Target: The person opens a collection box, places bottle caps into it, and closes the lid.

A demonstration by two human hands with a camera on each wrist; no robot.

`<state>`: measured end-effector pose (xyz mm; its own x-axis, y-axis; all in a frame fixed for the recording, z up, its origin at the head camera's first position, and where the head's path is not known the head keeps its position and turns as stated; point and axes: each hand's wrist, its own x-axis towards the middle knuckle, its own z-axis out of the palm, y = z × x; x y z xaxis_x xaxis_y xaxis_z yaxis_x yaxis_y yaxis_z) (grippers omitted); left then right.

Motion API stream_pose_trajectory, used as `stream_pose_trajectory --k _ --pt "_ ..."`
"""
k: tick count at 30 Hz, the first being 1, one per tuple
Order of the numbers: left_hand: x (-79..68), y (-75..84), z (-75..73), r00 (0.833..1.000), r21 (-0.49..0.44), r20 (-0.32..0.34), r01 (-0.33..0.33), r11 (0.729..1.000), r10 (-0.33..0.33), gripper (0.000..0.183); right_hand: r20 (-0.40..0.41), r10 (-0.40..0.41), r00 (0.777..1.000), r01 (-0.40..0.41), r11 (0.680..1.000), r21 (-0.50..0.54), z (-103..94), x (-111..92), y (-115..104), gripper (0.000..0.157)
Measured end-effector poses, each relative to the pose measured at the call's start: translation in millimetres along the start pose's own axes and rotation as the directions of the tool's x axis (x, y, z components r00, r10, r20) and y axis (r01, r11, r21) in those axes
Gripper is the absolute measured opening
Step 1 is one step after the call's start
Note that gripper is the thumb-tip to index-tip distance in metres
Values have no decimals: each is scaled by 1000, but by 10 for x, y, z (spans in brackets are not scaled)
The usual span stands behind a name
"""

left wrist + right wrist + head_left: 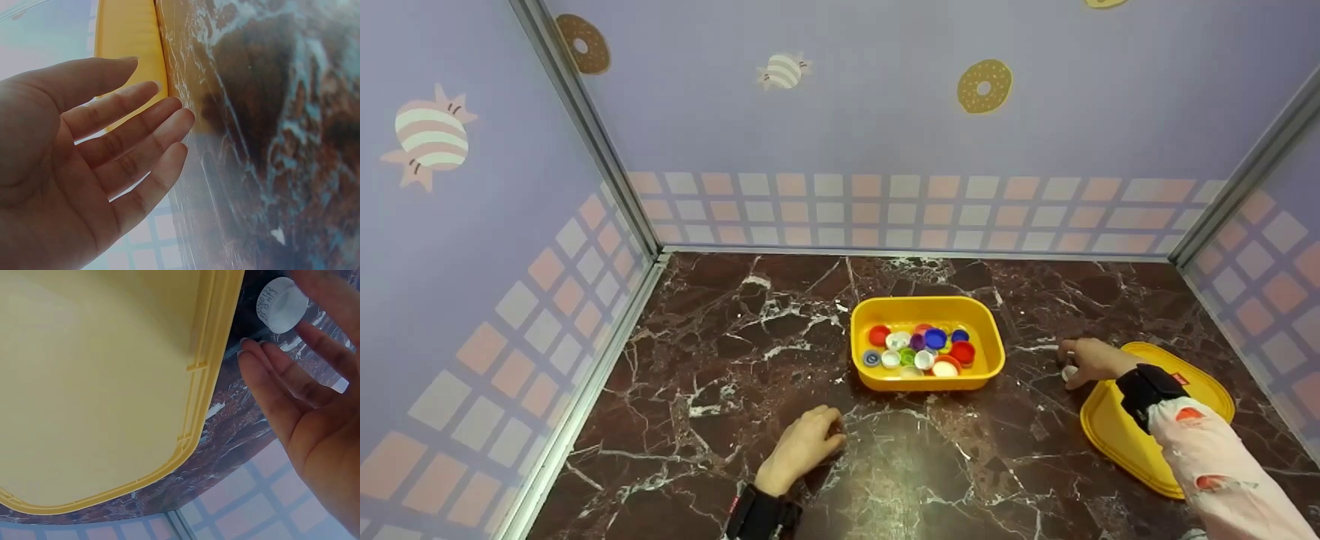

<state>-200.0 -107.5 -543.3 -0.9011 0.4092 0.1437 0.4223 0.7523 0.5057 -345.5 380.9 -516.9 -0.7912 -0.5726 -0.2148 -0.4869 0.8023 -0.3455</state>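
Note:
A yellow plastic bin (928,385) stands on the marble-patterned table, with several bottle caps (935,338) in red, white, blue, green and purple lying in it. To the right of the bin, my right hand (1091,360) pinches a white bottle cap (282,305) between thumb and finger, low over the table. Dark printing runs along the cap's side, and its hollow faces the right wrist camera. My left hand (806,444) holds nothing. It hovers in front of the bin's left corner, palm sideways, its fingers (140,146) loosely bent and spread.
Under my right wrist lies a yellow lid (1129,442) with a raised rim, partly covered by the sleeve. Purple walls with a checkered band (829,214) enclose the table at the back and both sides. A metal strip (585,405) edges the left side.

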Motion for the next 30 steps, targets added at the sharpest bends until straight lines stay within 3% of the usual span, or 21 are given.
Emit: stream_pose_trajectory --k 14,21,30 --pt "-15 -19 -1 1000 10 -22 3 1000 -3 10 -21 -51 998 51 999 4 -6 43 -101 25" --pt "-21 -16 -12 1000 -9 -9 5 1000 -5 9 -28 -18 999 19 1000 23 -5 87 -83 17" --pt "-24 -7 -16 1000 -3 -1 10 1000 -10 10 -138 -64 988 62 998 -18 -284 281 -297 11"
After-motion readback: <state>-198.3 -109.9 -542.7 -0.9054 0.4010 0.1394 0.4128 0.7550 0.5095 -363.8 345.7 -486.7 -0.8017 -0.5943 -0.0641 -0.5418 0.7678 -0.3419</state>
